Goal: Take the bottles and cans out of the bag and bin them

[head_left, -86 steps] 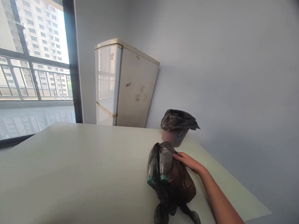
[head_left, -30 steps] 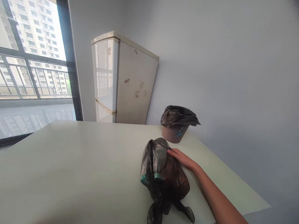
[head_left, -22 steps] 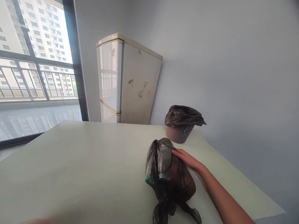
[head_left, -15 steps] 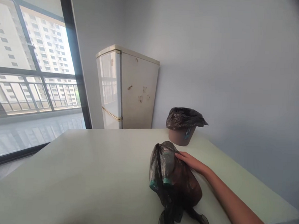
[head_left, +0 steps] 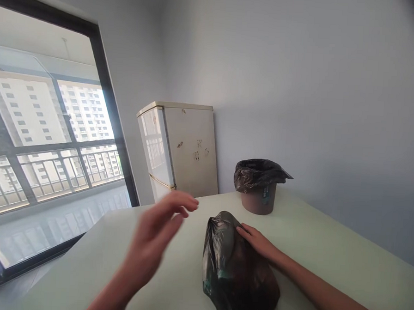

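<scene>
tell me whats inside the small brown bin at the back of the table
The brown bin is lined with a black bag whose crumpled edges fold over the rim. The bag's folds and the low camera angle cover the inside, so any contents cannot be seen.

Our left hand (head_left: 156, 238) is smeared by motion, so we cannot make out its fingers (head_left: 187, 202) one by one, and its forearm runs off the bottom edge. The dark bag (head_left: 237, 272) is cut off at the bottom too, and we cannot tell what it holds. Our right hand (head_left: 258, 241) lies partly behind the bag's top. The label on the small bin (head_left: 259, 201) is too small to read. The counter (head_left: 327, 244) hides the fridge's (head_left: 183, 149) lower part.
</scene>
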{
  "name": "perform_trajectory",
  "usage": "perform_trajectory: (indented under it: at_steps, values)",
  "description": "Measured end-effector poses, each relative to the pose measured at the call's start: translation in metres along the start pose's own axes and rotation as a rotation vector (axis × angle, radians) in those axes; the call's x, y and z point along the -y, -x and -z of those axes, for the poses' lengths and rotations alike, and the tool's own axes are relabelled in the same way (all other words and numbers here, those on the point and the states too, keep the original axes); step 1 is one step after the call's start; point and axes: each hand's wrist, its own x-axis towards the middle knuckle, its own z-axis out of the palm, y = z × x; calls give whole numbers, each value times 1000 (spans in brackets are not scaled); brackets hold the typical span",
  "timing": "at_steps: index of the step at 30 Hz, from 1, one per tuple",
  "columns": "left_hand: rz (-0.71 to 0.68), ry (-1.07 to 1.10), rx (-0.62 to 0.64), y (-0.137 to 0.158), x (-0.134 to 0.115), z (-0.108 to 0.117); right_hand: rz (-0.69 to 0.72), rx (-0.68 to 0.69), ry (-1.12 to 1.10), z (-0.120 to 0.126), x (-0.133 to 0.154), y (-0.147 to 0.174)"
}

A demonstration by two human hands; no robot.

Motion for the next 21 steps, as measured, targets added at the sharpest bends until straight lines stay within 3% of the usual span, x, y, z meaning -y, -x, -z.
perform_trajectory:
  at_steps: [2,4,7,11,12,16,21]
  values:
    - [98,-127,139,-6,45,-28,19,-4,-26,-10,4,0]
    - [206,-208,267,8,92,-49,46,57,-80,-20,11,0]
    - [355,-86,402,41,141,-60,47,121,-54,-32,29,-3]
    - [363,-23,351,65,156,-55,125,-72,34,-44,65,-6]
    - [338,-27,355,69,157,-54,176,-69,9,-46,73,-5]
    - [249,-31,310,78,166,-58,379,162,34,-41,94,9]
    - [207,-153,176,79,170,-62,424,418,158,-16,87,23]
